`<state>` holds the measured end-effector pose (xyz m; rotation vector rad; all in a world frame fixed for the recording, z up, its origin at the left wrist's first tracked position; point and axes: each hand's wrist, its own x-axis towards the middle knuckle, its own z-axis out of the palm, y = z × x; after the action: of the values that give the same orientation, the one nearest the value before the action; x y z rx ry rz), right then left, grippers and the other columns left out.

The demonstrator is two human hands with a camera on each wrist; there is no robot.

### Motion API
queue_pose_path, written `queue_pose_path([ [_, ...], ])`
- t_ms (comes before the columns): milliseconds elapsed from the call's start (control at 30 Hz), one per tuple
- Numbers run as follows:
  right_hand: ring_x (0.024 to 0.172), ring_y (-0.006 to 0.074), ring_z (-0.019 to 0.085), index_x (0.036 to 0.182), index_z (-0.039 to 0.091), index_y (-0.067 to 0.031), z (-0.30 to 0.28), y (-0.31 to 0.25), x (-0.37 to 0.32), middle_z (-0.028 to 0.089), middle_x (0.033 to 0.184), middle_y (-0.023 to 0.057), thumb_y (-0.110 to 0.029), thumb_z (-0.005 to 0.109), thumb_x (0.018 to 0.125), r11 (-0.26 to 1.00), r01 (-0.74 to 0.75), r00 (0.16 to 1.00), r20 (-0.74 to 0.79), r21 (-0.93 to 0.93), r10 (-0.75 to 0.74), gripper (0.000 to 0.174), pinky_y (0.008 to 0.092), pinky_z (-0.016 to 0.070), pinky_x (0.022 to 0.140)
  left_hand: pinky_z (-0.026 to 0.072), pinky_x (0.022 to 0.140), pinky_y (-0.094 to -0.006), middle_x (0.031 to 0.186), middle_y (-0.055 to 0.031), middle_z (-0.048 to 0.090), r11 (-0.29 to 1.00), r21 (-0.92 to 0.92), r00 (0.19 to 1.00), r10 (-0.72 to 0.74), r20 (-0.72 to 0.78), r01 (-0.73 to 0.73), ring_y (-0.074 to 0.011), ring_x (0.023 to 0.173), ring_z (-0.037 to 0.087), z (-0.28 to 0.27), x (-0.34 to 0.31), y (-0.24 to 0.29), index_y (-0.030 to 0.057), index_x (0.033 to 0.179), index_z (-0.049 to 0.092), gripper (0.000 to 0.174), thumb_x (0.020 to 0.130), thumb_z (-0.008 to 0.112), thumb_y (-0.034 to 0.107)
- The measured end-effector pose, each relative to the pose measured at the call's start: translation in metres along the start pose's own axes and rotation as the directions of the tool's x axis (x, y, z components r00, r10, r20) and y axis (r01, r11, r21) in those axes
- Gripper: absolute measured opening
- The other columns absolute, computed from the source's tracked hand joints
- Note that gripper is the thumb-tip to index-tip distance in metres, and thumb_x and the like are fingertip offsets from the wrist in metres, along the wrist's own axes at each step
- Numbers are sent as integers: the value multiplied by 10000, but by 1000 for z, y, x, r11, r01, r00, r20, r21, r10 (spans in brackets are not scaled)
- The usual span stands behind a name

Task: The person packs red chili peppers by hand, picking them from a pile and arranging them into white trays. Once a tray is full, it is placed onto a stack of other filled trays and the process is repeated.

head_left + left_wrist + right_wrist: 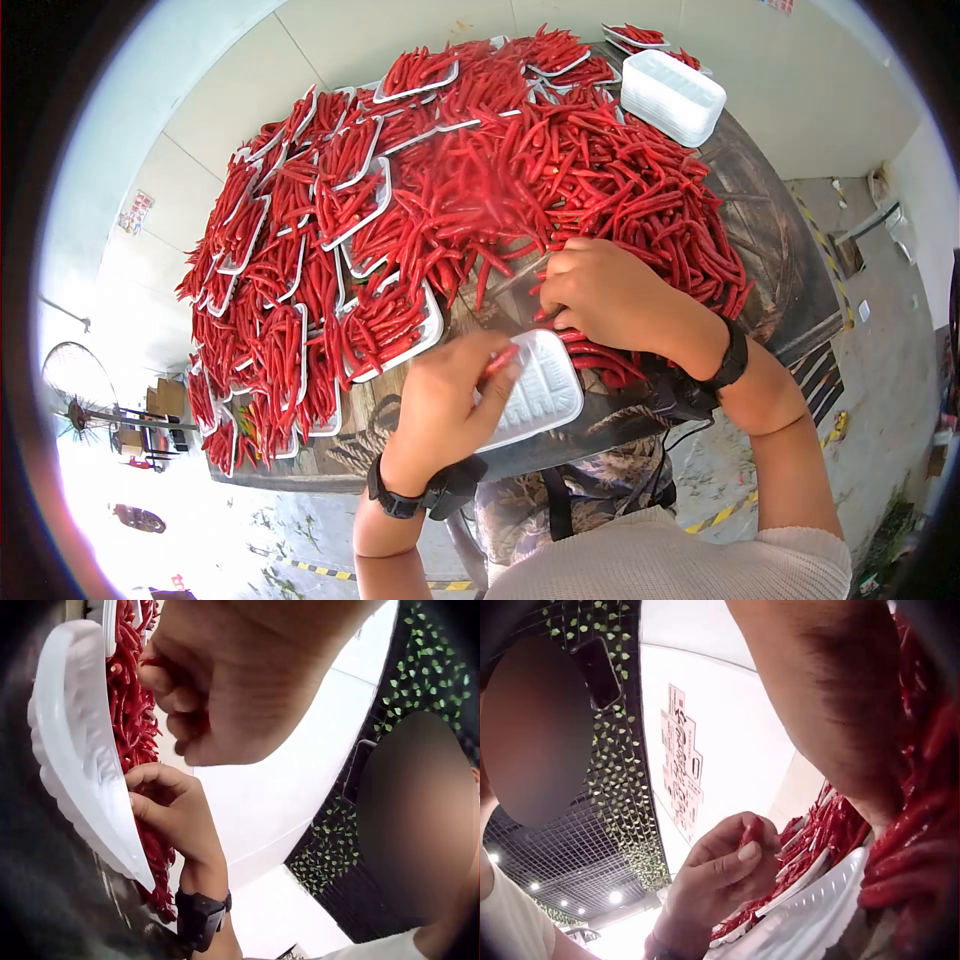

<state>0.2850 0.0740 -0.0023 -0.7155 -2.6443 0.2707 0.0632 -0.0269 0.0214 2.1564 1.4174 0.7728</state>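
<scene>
My left hand (450, 395) holds a red chili pepper (500, 360) between thumb and curled fingers, above the left side of a white foam tray (540, 390). In the right wrist view that red pepper (751, 829) sticks up out of the left hand (724, 870). The tray lies at the table's near edge, its ribbed inside bare. My right hand (610, 300) is at the near edge of the loose chili pile (620, 190), just beyond the tray, its curled fingers pinching red chilies. The tray's rim hides its fingertips in the left wrist view.
Several white trays filled with chilies (390, 330) stand crowded and stacked on the table's left and back. A stack of white trays (672, 95) sits at the back right. Some rope (365, 440) hangs at the wooden table's near edge.
</scene>
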Motion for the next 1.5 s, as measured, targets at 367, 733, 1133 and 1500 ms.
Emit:
queue_pose_path([
  [367, 867, 247, 568, 776, 637, -71, 1, -4, 1, 589, 838, 51, -134, 703, 766, 960, -59, 994, -103, -275, 32, 91, 382, 445, 743, 488, 659, -428, 837, -156, 641, 977, 173, 968, 84, 237, -127, -387, 759, 617, 11, 0, -14, 29, 985, 617, 235, 859, 711, 204],
  [733, 778, 271, 676, 951, 650, -17, 2, -45, 13, 672, 852, 130, -104, 741, 843, 789, 26, 947, -268, 614, 177, 166, 365, 515, 696, 445, 788, -225, 1010, -1, 620, 668, -742, 949, -260, -178, 44, -66, 876, 529, 14, 4, -20, 16, 1136, 568, 273, 938, 700, 149],
  [1133, 919, 271, 566, 920, 689, -69, 15, 3, 3, 621, 919, 54, -160, 763, 720, 978, -165, 971, -197, -127, 138, 232, 411, 445, 812, 468, 790, -297, 950, -83, 600, 524, -851, 958, -260, -121, 34, -142, 831, 561, 10, 7, -24, 51, 1107, 469, 175, 1051, 482, 217],
  [1500, 757, 166, 677, 973, 609, 0, 11, -47, 14, 662, 818, 114, -18, 688, 877, 639, -12, 928, -230, 769, 294, 125, 307, 523, 683, 405, 642, -206, 846, 34, 520, 601, -797, 957, -264, -124, 62, -45, 716, 463, 15, 6, -19, 45, 1142, 523, 266, 944, 685, 119],
])
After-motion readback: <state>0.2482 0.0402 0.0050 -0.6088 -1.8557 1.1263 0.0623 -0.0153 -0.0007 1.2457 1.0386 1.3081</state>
